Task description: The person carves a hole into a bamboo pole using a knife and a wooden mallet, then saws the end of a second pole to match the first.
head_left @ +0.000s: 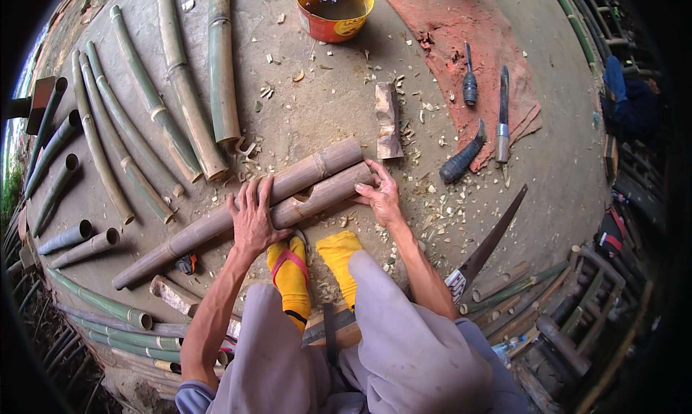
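Note:
Two brown bamboo pieces lie side by side in front of my feet. A long bamboo pole [194,235] slants from lower left to upper right. Against its near side is a short bamboo piece [331,195] with a notch cut in its upper side. My left hand [254,216] grips the long pole from above, its thumb beside the short piece's left end. At the other end, my right hand [382,196] holds the short piece between thumb and fingers, close to the long pole's tip. The undersides of both pieces are hidden.
Green bamboo poles [220,68] lie at the left. A notched wood block [388,118] stands beyond my right hand. On a red cloth [447,25] are a chisel-like tool [470,82], a knife [502,118] and a curved blade [461,154]. A handsaw [490,241] and a bucket [335,14] are nearby.

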Demonstrator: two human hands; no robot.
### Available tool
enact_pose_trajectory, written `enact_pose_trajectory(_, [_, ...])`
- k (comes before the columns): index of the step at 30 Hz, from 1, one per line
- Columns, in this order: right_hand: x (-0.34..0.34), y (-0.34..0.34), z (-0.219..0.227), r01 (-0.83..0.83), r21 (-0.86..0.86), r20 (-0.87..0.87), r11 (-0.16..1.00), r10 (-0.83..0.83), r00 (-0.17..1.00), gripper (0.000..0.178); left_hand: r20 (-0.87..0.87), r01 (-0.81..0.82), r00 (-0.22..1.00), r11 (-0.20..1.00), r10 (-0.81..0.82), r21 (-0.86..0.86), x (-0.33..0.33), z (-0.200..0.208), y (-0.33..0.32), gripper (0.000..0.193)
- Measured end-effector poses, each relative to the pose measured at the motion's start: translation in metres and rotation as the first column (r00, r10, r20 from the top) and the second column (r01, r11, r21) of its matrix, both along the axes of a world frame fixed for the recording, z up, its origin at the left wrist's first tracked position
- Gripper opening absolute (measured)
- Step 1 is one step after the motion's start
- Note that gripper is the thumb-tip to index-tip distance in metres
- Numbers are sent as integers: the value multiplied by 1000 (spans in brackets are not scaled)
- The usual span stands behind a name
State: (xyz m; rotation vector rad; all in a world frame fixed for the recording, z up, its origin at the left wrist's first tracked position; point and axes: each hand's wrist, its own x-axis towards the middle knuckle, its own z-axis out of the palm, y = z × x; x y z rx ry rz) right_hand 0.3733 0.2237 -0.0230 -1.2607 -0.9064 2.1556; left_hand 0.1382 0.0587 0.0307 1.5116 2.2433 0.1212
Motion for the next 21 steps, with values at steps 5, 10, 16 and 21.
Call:
enact_pose_trajectory(5, [4,7,2,-67,-16,15,998,67,998,69,-9,-27,1000,1000,27,-3,2,-1,0,126])
enact_pose_trajectory(10, [0,10,4,-110,-4,-18,994,110,994,67,18,-71,997,997,71,12,1,-7,1,120])
enact_pose_trajectory(16, [-4,11,9,-75,-67,-62,995,70,996,67,-6,-62,998,998,62,23,-1,-8,0,121])
enact_pose_trajectory(21, [2,16,10,-88,-62,-25,994,87,996,65,-11,-76,997,996,77,41,5,-8,4,120])
